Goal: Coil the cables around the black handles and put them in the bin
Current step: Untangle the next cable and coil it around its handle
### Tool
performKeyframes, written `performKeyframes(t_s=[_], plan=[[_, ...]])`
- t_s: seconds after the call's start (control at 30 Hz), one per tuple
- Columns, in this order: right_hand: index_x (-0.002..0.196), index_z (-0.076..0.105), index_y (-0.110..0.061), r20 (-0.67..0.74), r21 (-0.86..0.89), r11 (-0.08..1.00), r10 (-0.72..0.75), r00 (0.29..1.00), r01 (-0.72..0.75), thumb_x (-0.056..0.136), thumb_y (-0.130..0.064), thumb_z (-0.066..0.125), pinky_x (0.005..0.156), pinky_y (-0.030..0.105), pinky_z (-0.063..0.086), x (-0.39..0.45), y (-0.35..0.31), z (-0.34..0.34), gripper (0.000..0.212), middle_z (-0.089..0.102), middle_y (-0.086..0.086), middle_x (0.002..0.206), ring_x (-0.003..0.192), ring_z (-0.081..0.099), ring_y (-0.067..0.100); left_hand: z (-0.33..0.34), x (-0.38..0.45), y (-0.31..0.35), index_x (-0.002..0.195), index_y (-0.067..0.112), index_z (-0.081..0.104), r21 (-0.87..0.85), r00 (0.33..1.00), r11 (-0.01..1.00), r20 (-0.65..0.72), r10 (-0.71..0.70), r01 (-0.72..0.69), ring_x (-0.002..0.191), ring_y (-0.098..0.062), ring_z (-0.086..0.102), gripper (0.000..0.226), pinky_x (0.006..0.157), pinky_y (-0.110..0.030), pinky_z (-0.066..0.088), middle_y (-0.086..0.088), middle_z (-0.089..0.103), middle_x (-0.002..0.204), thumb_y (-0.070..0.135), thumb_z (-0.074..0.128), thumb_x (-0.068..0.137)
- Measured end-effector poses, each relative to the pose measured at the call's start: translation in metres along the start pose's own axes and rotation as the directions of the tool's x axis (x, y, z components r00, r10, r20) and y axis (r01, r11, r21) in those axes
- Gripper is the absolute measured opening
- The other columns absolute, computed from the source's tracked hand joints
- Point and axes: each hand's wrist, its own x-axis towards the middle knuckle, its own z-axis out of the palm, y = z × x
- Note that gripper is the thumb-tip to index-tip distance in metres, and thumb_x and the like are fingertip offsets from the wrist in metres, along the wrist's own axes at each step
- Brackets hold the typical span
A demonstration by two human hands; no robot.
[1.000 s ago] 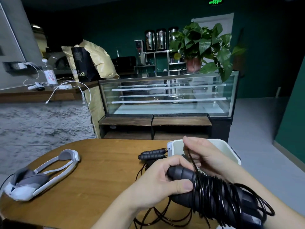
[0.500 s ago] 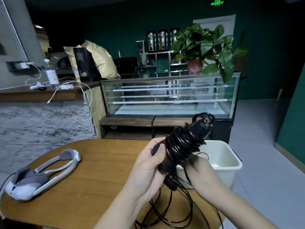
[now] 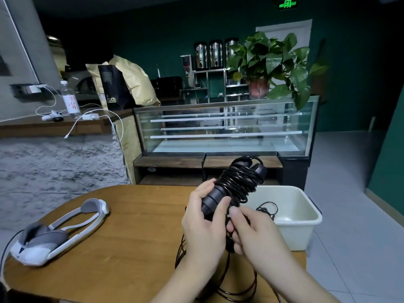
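A: Cables (image 3: 238, 182) now sit wound round the black handles (image 3: 215, 196); a second ago the bundle lay low and near flat across both hands, and now it stands tilted up over the desk (image 3: 131, 226), its top leaning toward the bin (image 3: 293, 217).

B: Who has hold of it?

A: The left hand (image 3: 204, 224) grips the lower end of the handles, fingers (image 3: 202, 189) curled round and the thumb laid up the front; the right hand (image 3: 254, 234) has dropped below the bundle, its fingers curled in on what looks like the loose cable, though I cannot tell exactly how they pinch it.

B: So the coiling is done?

A: Most of it, I'd judge; slack cable (image 3: 218, 281) still hangs in loops under the hands onto the desk, so more turns are likely needed before the drop.

B: Anything in the way?

A: The bin is just beside the bundle at the desk's right edge, with a small dark tangle of cord (image 3: 267, 209) already inside; the white and grey headset (image 3: 56, 232) lies well apart on the left; the trailing loops could snag the desk edge or the bin rim.
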Motion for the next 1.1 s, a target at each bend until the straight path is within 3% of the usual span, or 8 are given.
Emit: performKeyframes(t_s=[0.17, 0.33, 0.43, 0.53, 0.73, 0.83, 0.93, 1.1], plan=[[0.077, 0.049, -0.007, 0.093, 0.367, 0.905, 0.192, 0.977, -0.213, 0.103, -0.031, 0.049, 0.040, 0.023, 0.023, 0.009, -0.010, -0.003, 0.035, 0.032, -0.001, 0.054, 0.043, 0.027, 0.010, 0.003, -0.004, -0.012, 0.113, 0.019, 0.050, 0.028, 0.966, 0.970, 0.107, 0.237, -0.241, 0.127, -0.017, 0.059, 0.036, 0.098, -0.043, 0.052, 0.000, 0.059, 0.138, 0.007, 0.072, 0.087], [0.076, 0.059, -0.015, 0.052, 0.034, 0.998, 0.050, 0.997, -0.052, 0.092, -0.061, 0.048, 0.053, 0.030, 0.040, 0.007, -0.002, -0.011, 0.051, 0.057, -0.001, 0.062, 0.053, 0.050, 0.016, 0.003, -0.009, -0.006, 0.115, 0.014, 0.038, -0.023, 0.943, 0.967, 0.213, 0.254, -0.255, 0.130, -0.021, 0.051, 0.043, 0.099, -0.044, 0.049, -0.007, 0.043, 0.140, 0.000, 0.064, 0.083], [0.088, 0.066, -0.019, -0.021, -0.217, 0.975, -0.048, 0.999, 0.042, 0.093, -0.064, 0.037, 0.074, 0.032, 0.050, 0.005, -0.005, -0.014, 0.054, 0.070, -0.004, 0.079, 0.078, 0.064, 0.012, 0.003, -0.013, 0.003, 0.138, 0.017, 0.028, -0.030, 0.941, 0.993, 0.316, 0.120, -0.117, 0.133, -0.016, 0.048, 0.075, 0.106, -0.034, 0.045, 0.008, 0.034, 0.146, 0.007, 0.072, 0.078], [0.080, 0.059, -0.022, -0.058, -0.318, 0.946, -0.090, 0.994, 0.067, 0.098, -0.056, 0.035, 0.063, 0.024, 0.042, 0.000, -0.015, -0.019, 0.045, 0.062, -0.006, 0.071, 0.070, 0.057, 0.007, -0.004, -0.007, 0.012, 0.157, 0.037, 0.016, 0.002, 0.890, 1.000, 0.456, 0.006, -0.008, 0.130, -0.013, 0.051, 0.103, 0.106, -0.031, 0.047, 0.021, 0.018, 0.145, 0.018, 0.077, 0.076], [0.073, 0.060, -0.021, -0.029, -0.460, 0.882, -0.130, 0.991, 0.102, 0.087, -0.071, 0.026, 0.071, 0.033, 0.052, -0.007, -0.022, -0.026, 0.062, 0.064, -0.001, 0.066, 0.071, 0.059, 0.013, -0.007, 0.000, 0.019, 0.145, 0.042, 0.021, -0.146, 0.839, 0.976, 0.541, -0.059, 0.163, 0.129, -0.011, 0.056, 0.087, 0.107, -0.033, 0.048, 0.025, 0.047, 0.142, 0.012, 0.072, 0.081], [0.069, 0.055, -0.020, -0.022, -0.506, 0.855, -0.145, 0.989, 0.114, 0.085, -0.074, 0.020, 0.070, 0.037, 0.051, -0.011, -0.026, -0.026, 0.066, 0.060, 0.000, 0.062, 0.068, 0.056, 0.016, -0.011, 0.006, 0.017, 0.128, 0.052, 0.040, -0.308, 0.814, 0.875, 0.561, -0.149, 0.373, 0.124, -0.026, 0.058, 0.077, 0.102, -0.037, 0.049, -0.009, 0.056, 0.137, 0.014, 0.070, 0.069], [0.067, 0.052, -0.020, -0.003, -0.545, 0.827, -0.169, 0.986, 0.140, 0.089, -0.072, 0.020, 0.066, 0.035, 0.048, -0.014, -0.028, -0.027, 0.065, 0.056, 0.000, 0.058, 0.064, 0.054, 0.016, -0.010, 0.010, 0.026, 0.125, 0.040, 0.043, -0.378, 0.791, 0.759, 0.543, -0.282, 0.529, 0.109, -0.029, 0.062, 0.057, 0.093, -0.040, 0.051, -0.015, 0.064, 0.120, 0.042, 0.069, 0.075], [0.068, 0.053, -0.022, -0.009, -0.534, 0.827, -0.216, 0.976, 0.178, 0.100, -0.049, 0.039, 0.061, 0.026, 0.043, -0.016, -0.032, -0.030, 0.043, 0.053, -0.005, 0.052, 0.062, 0.053, 0.008, -0.007, 0.009, 0.027, 0.121, 0.061, 0.046, -0.398, 0.834, 0.776, 0.475, -0.281, 0.489, 0.108, -0.026, 0.066, 0.048, 0.090, -0.046, 0.054, -0.006, 0.065, 0.129, 0.042, 0.069, 0.084]])
